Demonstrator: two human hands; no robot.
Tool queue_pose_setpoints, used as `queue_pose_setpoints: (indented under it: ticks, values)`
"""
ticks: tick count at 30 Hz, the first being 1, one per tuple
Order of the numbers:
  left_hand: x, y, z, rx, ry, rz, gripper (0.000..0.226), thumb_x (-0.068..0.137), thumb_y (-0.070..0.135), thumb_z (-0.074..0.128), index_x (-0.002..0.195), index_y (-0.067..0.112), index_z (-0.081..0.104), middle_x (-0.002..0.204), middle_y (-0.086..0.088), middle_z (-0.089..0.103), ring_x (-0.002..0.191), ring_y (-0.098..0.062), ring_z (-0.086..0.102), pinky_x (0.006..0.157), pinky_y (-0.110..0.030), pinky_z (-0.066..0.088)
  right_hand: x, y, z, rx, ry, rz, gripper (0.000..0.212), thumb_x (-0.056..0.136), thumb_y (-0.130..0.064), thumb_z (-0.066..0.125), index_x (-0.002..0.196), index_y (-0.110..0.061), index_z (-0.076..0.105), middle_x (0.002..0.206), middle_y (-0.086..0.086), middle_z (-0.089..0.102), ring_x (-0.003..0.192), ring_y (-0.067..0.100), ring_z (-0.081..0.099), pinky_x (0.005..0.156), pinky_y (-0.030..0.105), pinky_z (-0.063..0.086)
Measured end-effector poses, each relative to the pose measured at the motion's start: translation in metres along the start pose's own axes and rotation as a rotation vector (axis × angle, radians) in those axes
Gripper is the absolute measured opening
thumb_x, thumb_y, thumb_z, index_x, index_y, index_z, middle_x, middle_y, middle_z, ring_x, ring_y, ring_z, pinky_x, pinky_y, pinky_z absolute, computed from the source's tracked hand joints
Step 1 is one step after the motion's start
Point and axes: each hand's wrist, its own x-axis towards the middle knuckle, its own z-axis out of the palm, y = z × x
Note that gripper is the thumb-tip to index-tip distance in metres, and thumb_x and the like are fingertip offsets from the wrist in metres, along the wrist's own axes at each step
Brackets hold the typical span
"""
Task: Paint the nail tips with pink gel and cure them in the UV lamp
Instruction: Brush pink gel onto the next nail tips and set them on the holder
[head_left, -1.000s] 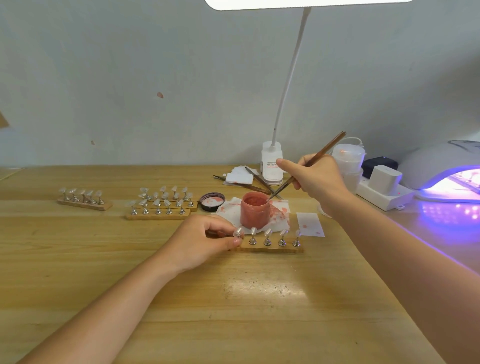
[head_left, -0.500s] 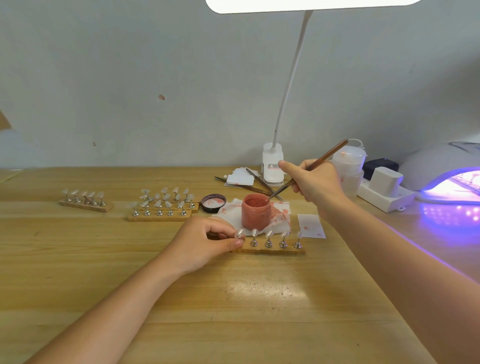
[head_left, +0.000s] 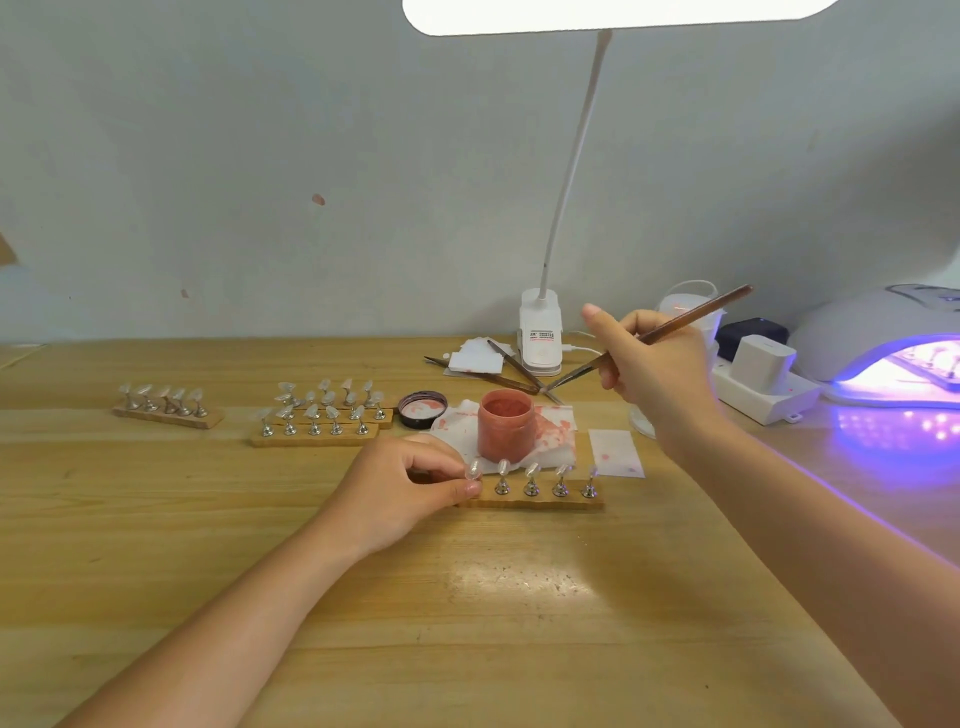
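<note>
brush (head_left: 675, 327) tip lifted off jar (head_left: 506, 423) rim, now right of jar | right hand (head_left: 652, 366) pinches brush, loaded; left hand (head_left: 410, 486) pinches strip (head_left: 540, 500) end, steadying tips (head_left: 530, 470) before jar; lamp (head_left: 883, 338) lit, far right

Open pink gel jar (head_left: 505, 426) stands behind clear nail tips (head_left: 531, 470).
</note>
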Motion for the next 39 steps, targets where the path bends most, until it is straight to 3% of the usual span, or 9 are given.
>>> queue_pose_setpoints:
  ticks: [5,8,12,14,17,19,24,30,39]
  values:
    - [-0.002,0.002,0.003,0.023,0.028,0.037,0.008,0.07,0.009,0.075,0.073,0.017,0.074,0.078,0.009,0.065,0.073,0.007,0.057,0.068,-0.004,0.039,-0.039,-0.001,-0.003,0.107,-0.105,-0.157,0.027,0.084,-0.032,0.062,0.069,-0.01,0.062,0.044,0.004,0.059,0.034,0.012,0.047,0.039,0.017,0.041]
    - [-0.003,0.001,0.004,0.042,0.049,0.06,0.008,0.071,0.008,0.075,0.074,0.016,0.075,0.076,0.01,0.064,0.072,0.007,0.056,0.066,-0.004,0.039,-0.058,0.004,-0.003,0.097,-0.151,-0.228,0.026,0.082,-0.04,0.056,0.073,-0.019,0.067,0.054,0.001,0.066,0.042,0.014,0.056,0.047,0.027,0.048]
    - [-0.004,0.001,0.005,0.058,0.068,0.072,0.01,0.07,0.006,0.075,0.073,0.016,0.074,0.078,0.01,0.066,0.068,0.004,0.057,0.063,-0.006,0.041,-0.072,0.012,-0.004,-0.036,-0.189,-0.45,0.021,0.092,-0.037,0.052,0.076,-0.035,0.066,0.064,-0.002,0.067,0.056,0.009,0.061,0.056,0.03,0.051]
    - [-0.004,0.001,0.005,0.041,0.076,0.063,0.016,0.07,0.006,0.076,0.071,0.022,0.073,0.077,0.009,0.068,0.065,0.004,0.056,0.061,-0.009,0.044,-0.077,0.015,-0.004,-0.12,-0.219,-0.53,0.022,0.09,-0.036,0.049,0.076,-0.032,0.066,0.064,-0.002,0.066,0.06,0.009,0.061,0.057,0.032,0.049]
    - [-0.004,0.001,0.003,0.058,0.09,0.044,0.021,0.069,0.01,0.077,0.066,0.031,0.071,0.065,0.01,0.065,0.059,0.002,0.05,0.055,-0.012,0.042,-0.082,0.021,-0.005,-0.153,-0.222,-0.556,0.041,0.09,-0.039,0.046,0.072,-0.013,0.071,0.066,-0.005,0.066,0.064,0.007,0.06,0.061,0.027,0.048]
    - [-0.005,0.003,0.003,0.04,0.09,0.046,0.025,0.069,0.011,0.077,0.063,0.033,0.068,0.054,0.016,0.059,0.054,0.002,0.046,0.051,-0.008,0.035,-0.083,0.024,-0.006,-0.119,-0.243,-0.542,0.041,0.09,-0.033,0.044,0.069,-0.009,0.069,0.066,-0.006,0.065,0.065,0.007,0.061,0.062,0.026,0.047]
    - [-0.005,0.007,0.002,-0.01,0.061,0.04,0.024,0.069,0.01,0.076,0.064,0.032,0.067,0.048,0.023,0.054,0.049,0.004,0.044,0.048,-0.004,0.032,-0.088,0.028,-0.002,-0.079,-0.285,-0.52,0.049,0.094,-0.037,0.037,0.069,-0.011,0.07,0.064,-0.005,0.064,0.065,0.007,0.06,0.063,0.022,0.046]
    - [-0.004,0.006,0.001,-0.003,0.048,0.061,0.02,0.07,0.013,0.076,0.066,0.031,0.068,0.051,0.025,0.057,0.052,0.005,0.046,0.051,-0.004,0.034,-0.085,0.033,0.003,-0.244,-0.249,-0.663,0.056,0.097,-0.044,0.03,0.073,-0.016,0.073,0.067,-0.013,0.063,0.067,0.007,0.055,0.064,0.027,0.042]
    - [-0.002,0.0,0.001,-0.037,0.055,0.061,0.019,0.068,0.016,0.077,0.064,0.033,0.069,0.062,0.014,0.065,0.054,0.004,0.047,0.054,-0.007,0.036,-0.084,0.033,0.005,-0.279,-0.225,-0.703,0.053,0.097,-0.039,0.031,0.073,-0.017,0.073,0.071,-0.027,0.053,0.067,0.001,0.05,0.068,0.014,0.036]
